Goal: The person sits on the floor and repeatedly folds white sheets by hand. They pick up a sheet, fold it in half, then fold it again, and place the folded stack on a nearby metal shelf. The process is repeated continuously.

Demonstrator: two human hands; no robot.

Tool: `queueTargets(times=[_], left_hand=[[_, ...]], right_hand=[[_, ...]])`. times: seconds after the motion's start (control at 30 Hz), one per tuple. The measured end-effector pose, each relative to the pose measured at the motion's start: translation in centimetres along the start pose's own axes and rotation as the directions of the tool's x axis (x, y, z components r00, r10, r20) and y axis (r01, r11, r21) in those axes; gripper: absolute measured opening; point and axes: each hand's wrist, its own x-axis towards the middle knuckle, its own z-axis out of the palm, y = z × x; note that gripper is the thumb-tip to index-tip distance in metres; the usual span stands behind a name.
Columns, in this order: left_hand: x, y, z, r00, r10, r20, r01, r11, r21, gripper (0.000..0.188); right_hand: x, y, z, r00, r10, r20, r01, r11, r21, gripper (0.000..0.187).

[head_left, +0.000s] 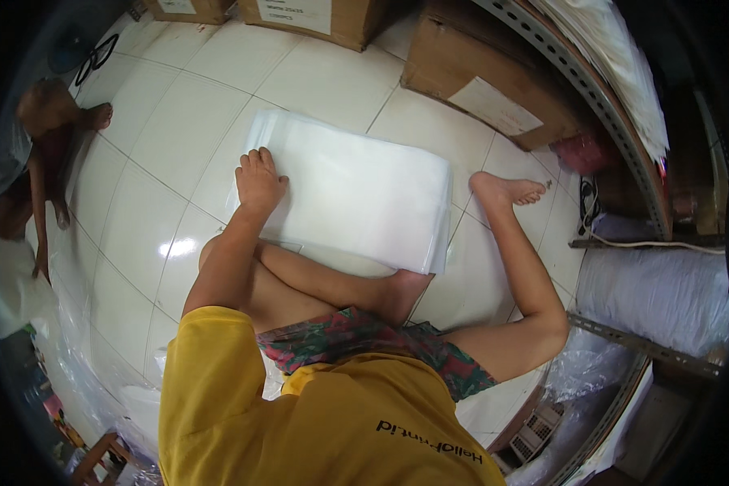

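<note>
- Resting the left hand on the left end of the stack of translucent plastic sheets, with fingers partly bent and thumb set apart toward the middle; hiding the palm, so not telling whether pinching a sheet or merely pressing.
- Showing nothing of the right hand, so not telling its opening or any hold.
- Finding the stack flat on the tiled floor, beyond the bent legs, with its near edge right by the tucked foot (touching or not, hard to tell).
- Judging by the slipped layers at the right end, probably calling for evening the edges gently, best using flat palms rather than fingertips.
- Best pressing lightly and broadly at the left end, sparing the thin film any creases, and minding the foot while shifting the near corner.
- Turning to writing: seeing dark lettering upside down across the yellow shirt.
- Spotting a white printed label on the brown box at the top, running partly out of the picture.
- Noticing another white label on the larger carton at right, bearing print too faint for sure reading.
</note>
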Motion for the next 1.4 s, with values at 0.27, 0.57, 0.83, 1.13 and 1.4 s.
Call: queueTargets(times=[0.27, 0.57, 0.83, 1.13, 1.4], left_hand=[[-0.2, 0.2, 0.6, 0.997, -0.005, -0.080, -0.003, 0.995, -0.098, 0.061], [2.0, 2.8, 3.3, 0.979, 0.142, -0.145, -0.160, 0.980, -0.121, 0.047], [-1.7, 1.6, 0.9, 0.999, 0.022, -0.038, -0.031, 0.960, -0.277, 0.033], [-3.3, 0.2, 3.4, 0.996, -0.074, 0.052, 0.088, 0.918, -0.387, 0.019], [-4.0, 1.7, 2.9, 0.991, 0.081, -0.108, -0.087, 0.995, -0.054, 0.022]], right_hand=[[-5.0, 5.1, -5.8, 0.994, 0.111, -0.016, -0.112, 0.987, -0.116, 0.037], [-22.3, 17.9, -22.7, 0.841, 0.500, -0.206, -0.498, 0.566, -0.657, 0.037], [-14.0, -11.5, -8.8, 0.882, -0.454, 0.126, 0.461, 0.775, -0.432, 0.026], [-7.5, -13.5, 23.2, 0.621, -0.141, 0.771, 0.150, 0.987, 0.060, 0.039], [-6.4, -11.4, 25.8, 0.628, 0.052, 0.776, 0.029, 0.995, -0.090, 0.038]])
